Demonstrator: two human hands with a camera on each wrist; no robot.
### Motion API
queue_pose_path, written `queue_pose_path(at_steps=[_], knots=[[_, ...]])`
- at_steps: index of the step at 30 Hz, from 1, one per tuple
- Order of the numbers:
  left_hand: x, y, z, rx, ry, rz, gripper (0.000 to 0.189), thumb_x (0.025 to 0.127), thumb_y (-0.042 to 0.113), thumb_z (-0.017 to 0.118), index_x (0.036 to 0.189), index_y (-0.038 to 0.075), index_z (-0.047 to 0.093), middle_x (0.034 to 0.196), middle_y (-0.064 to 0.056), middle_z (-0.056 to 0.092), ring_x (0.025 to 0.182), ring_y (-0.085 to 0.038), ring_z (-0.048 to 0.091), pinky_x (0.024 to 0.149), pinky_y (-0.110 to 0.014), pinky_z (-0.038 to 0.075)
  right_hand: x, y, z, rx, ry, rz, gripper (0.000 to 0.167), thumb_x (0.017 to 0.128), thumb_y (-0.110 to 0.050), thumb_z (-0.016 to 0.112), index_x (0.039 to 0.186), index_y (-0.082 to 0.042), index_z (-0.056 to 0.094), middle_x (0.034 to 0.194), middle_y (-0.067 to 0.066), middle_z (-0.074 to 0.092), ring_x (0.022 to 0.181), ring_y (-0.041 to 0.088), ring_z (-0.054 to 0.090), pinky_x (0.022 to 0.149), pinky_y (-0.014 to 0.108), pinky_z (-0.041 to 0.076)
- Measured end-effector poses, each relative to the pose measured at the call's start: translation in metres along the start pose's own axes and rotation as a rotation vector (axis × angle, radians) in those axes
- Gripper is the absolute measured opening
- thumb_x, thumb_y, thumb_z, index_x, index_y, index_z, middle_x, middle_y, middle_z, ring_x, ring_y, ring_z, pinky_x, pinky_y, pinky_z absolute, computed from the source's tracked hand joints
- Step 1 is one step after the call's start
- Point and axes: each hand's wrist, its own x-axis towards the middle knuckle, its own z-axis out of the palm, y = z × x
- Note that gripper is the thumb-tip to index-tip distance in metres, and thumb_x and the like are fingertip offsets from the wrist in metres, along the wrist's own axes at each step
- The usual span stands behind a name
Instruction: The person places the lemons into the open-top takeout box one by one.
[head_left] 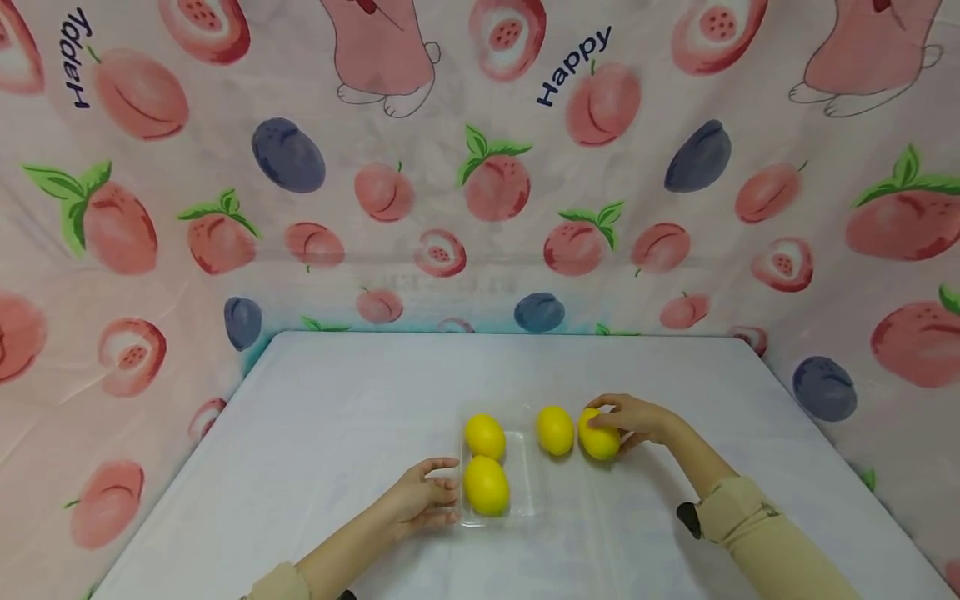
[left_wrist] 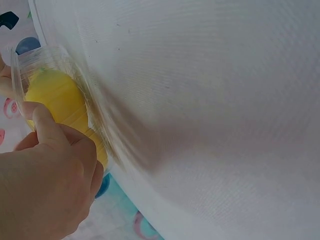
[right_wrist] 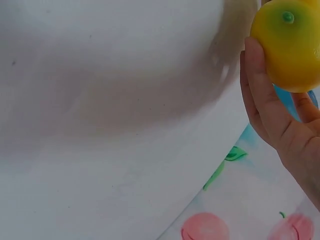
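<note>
My right hand [head_left: 633,418] holds a yellow lemon [head_left: 602,437], fingers on its far side and thumb across its top. In the right wrist view that lemon [right_wrist: 292,47] shows a green stem end. Just left of it sits another lemon [head_left: 555,431], beside a clear plastic box [head_left: 522,475]. Two lemons lie in the left half of the box, one at the back [head_left: 484,436] and a nearer one [head_left: 487,487]. At the box's left wall, my left hand [head_left: 418,500] touches the side with relaxed, slightly spread fingers. The left wrist view shows those fingertips against the box wall [left_wrist: 17,82].
A white-covered table [head_left: 360,392] lies under everything. Behind it and at both sides hangs a pink fruit-print cloth [head_left: 442,167], meeting the table's back edge.
</note>
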Motion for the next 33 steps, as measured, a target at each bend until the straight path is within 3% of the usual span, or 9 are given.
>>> queue_pose_path(at_steps=[15,33], knots=[[0.001,0.0,-0.001,-0.01,0.001,0.005,0.051,0.088,-0.008,0.054,0.135,0.0,0.036,0.085,0.0,0.053,0.069,-0.01,0.055,0.066,-0.026,0.057,-0.006,-0.004,-0.005,0.046,0.061,-0.045,0.052,0.094,-0.028,0.053,0.134,0.003,0.039,0.126,0.028,0.044,0.095,0.03,0.055,0.08,0.043,0.057],[0.001,-0.001,-0.005,-0.004,-0.022,-0.008,0.051,0.089,-0.005,0.055,0.135,0.001,0.036,0.09,-0.003,0.052,0.072,-0.011,0.055,0.069,-0.027,0.058,-0.01,-0.014,0.01,0.132,0.162,-0.084,0.055,0.096,-0.032,0.05,0.136,0.003,0.037,0.131,0.031,0.042,0.092,0.027,0.058,0.079,0.039,0.058]])
